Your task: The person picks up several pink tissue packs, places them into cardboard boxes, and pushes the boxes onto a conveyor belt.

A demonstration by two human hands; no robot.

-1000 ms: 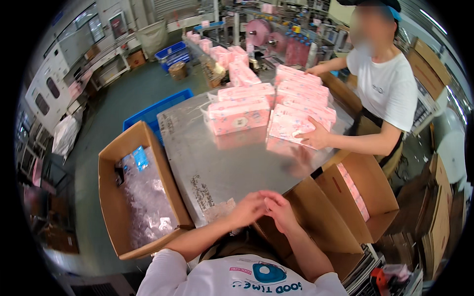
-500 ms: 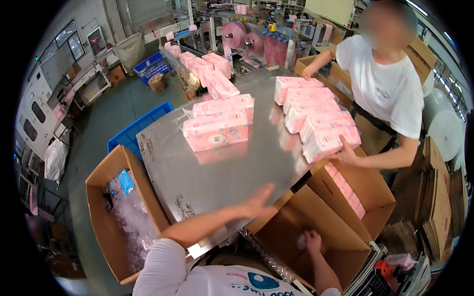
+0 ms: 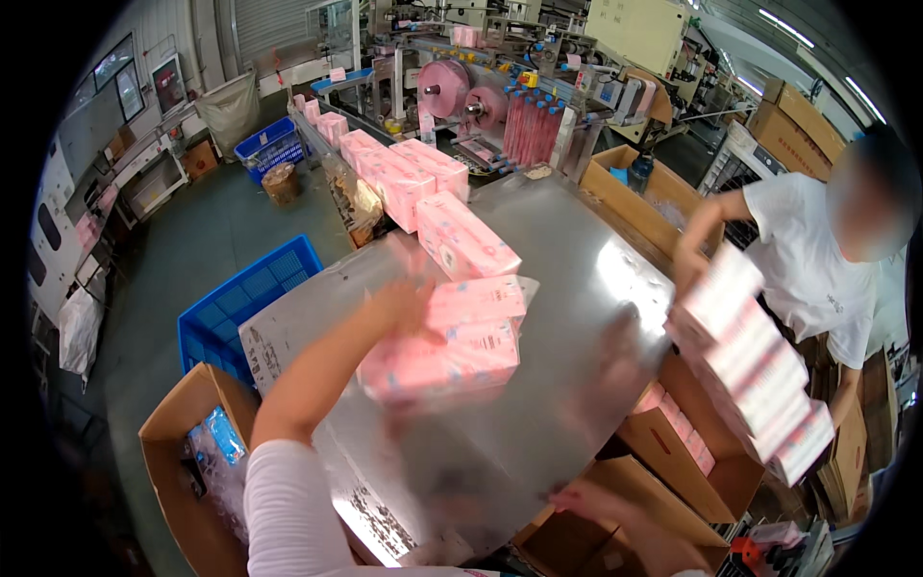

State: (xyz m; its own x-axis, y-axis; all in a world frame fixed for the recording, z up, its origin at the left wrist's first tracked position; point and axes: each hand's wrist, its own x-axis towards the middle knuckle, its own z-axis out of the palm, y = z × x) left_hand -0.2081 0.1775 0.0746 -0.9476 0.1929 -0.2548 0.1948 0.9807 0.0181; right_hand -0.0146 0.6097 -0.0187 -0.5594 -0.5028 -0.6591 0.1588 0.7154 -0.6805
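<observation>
Two pink-and-white tissue packs (image 3: 473, 354) stand side by side on the steel table (image 3: 567, 231). My left hand (image 3: 402, 306), smeared by motion, is over their left end; I cannot tell whether it grips them. Behind these, another tissue pack (image 3: 465, 238) lies at an angle where the line of packs meets the table. My right hand (image 3: 585, 502), also blurred, is above the rim of an open cardboard box (image 3: 615, 481) at the table's near edge. No thing shows in it, and its finger posture is unclear.
At right, a co-worker (image 3: 803, 240) holds a tilted row of tissue packs (image 3: 755, 361) over a carton (image 3: 735, 471) containing packs. A carton of clear plastic (image 3: 197, 462) and a blue crate (image 3: 245, 288) flank the table's left side. Film rolls (image 3: 444, 88) sit on the machine behind.
My left hand has moved forward to the two packs. My right hand has risen from inside the box to its rim. The co-worker has lifted the row of packs off the table, rightward.
</observation>
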